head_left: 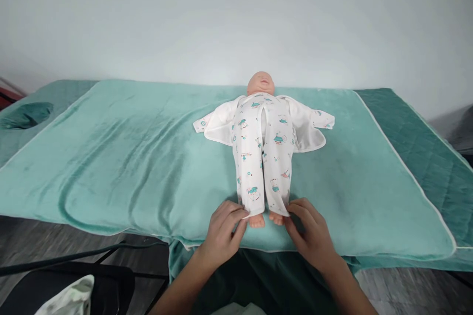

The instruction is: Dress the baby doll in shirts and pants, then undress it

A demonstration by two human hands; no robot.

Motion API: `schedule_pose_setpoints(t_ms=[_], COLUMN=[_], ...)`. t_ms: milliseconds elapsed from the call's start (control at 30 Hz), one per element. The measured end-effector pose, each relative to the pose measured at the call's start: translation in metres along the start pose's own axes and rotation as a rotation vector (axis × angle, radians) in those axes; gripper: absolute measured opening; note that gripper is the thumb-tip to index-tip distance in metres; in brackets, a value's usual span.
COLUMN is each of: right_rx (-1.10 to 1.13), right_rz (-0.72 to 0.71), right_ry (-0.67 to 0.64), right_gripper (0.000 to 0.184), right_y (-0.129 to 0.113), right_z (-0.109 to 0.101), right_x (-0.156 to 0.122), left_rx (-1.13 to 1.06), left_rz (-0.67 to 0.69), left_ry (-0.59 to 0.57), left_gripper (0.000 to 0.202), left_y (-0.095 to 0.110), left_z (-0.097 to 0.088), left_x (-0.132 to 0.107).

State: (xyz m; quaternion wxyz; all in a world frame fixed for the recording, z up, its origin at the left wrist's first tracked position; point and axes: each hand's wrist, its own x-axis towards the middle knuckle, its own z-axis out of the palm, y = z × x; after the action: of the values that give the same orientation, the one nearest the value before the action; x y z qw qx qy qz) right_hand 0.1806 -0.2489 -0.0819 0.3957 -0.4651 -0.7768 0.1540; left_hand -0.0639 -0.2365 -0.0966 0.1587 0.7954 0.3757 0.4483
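A baby doll [260,83] lies face up with its head toward the wall. A white baby shirt [310,133] spreads open under it, sleeves out to both sides. White baby pants [279,157] with teal and pink prints cover its front from the neck to the ankles, a slit showing between the legs. Its bare feet [257,221] stick out past the hems. My left hand [225,231] pinches the left leg's hem. My right hand [310,231] pinches the right leg's hem at its outer corner.
A teal plush sheet [121,157] with white piping covers the padded bed, wrinkled at left. A face hole [27,114] is at the bed's far left. Below the front edge stands a black chair [111,285] with a patterned cloth [72,298] on it. The wall [221,19] runs behind.
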Motion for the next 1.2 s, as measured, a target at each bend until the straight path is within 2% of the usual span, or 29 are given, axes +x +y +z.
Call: schedule_pose_setpoints(t_ms=[167,267,333,400,467,567,733,800,900,1033,1200], right_rx=[0.047,0.114,0.06,-0.086,-0.261,-0.424,-0.414,-0.401,-0.409,-0.436,-0.352], right_rz=[0.043,0.065,0.084,0.091,0.063,-0.02,-0.134,-0.155,-0.18,-0.186,-0.139], right_ry=[-0.074,-0.084,-0.033,0.043,0.09,0.039,-0.11,-0.138,-0.17,-0.159,-0.147], right_gripper=[0.025,0.019,0.015,0.014,0.021,0.032,0.033,0.034,0.035,0.037,0.04], right_y=[0.012,0.019,0.03,0.046,0.065,0.09,0.112,0.115,0.119,0.122,0.121], right_z=[-0.001,-0.011,-0.014,-0.013,-0.009,-0.001,0.004,0.003,0.004,0.01,0.021], right_x=[-0.014,-0.007,0.007,0.029,0.054,0.088,0.115,0.118,0.12,0.129,0.146], left_rx=[-0.089,0.034,0.185,0.321,0.421,0.508,0.408,0.344,0.307,0.309,0.287], left_rz=[-0.166,-0.244,-0.212,-0.139,-0.095,-0.069,0.118,0.167,0.173,0.115,0.011], left_ry=[0.011,0.043,0.041,0.012,-0.041,-0.137,-0.388,-0.409,-0.377,-0.324,-0.289], left_gripper=[0.022,0.019,0.018,0.022,0.029,0.037,0.031,0.027,0.023,0.026,0.021], left_y=[-0.013,-0.026,-0.039,-0.055,-0.074,-0.1,-0.13,-0.136,-0.141,-0.145,-0.149], left_z=[-0.003,-0.008,-0.009,-0.009,-0.008,-0.006,-0.002,0.0,0.004,0.008,0.013], left_x=[-0.009,0.001,0.016,0.037,0.059,0.09,0.128,0.137,0.146,0.149,0.153])
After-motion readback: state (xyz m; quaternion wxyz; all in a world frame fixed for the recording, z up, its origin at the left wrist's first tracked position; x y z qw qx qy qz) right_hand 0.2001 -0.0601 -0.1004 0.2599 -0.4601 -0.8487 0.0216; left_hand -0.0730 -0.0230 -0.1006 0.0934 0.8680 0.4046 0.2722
